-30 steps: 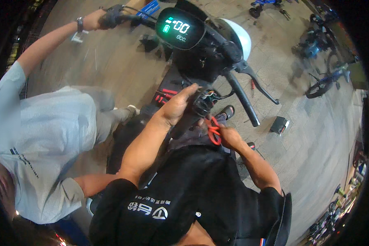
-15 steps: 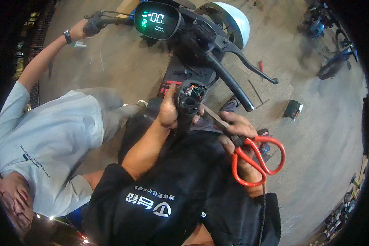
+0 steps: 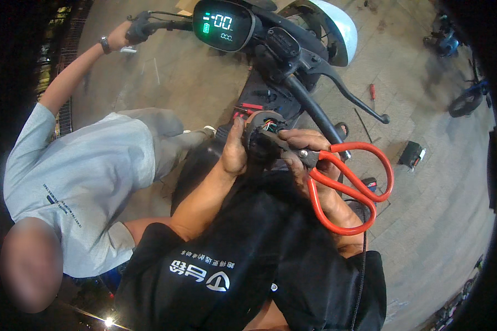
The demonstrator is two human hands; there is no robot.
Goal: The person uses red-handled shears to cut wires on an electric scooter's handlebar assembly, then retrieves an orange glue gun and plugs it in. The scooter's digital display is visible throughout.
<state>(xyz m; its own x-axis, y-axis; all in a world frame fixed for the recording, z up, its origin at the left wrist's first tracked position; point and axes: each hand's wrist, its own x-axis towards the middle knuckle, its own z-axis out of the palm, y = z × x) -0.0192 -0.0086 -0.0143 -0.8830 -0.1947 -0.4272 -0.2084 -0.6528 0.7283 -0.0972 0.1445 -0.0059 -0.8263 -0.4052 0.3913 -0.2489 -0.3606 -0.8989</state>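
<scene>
My left hand (image 3: 235,150) is wrapped around the side of a round black housing (image 3: 255,142), thumb up. Thin coloured wires (image 3: 269,126) show in its open top. In my right hand (image 3: 308,144) is a pair of scissors with large red loop handles (image 3: 354,146). The fingers grip it around the pivot, and the loops stick out to the right. The blades point left into the housing's opening; their tips are hidden, so I cannot tell whether they touch the wires.
Ahead stands an electric scooter with a lit display (image 3: 224,25), a bare handlebar end (image 3: 315,113) and a brake lever (image 3: 348,94). At left a person in a grey shirt (image 3: 88,171) holds the other grip. A screwdriver (image 3: 372,91) and a small dark box (image 3: 411,154) lie on the floor.
The scissors have moved left and up, their blades now at the housing's opening. The housing is tilted differently in my left hand. The whole view has shifted slightly.
</scene>
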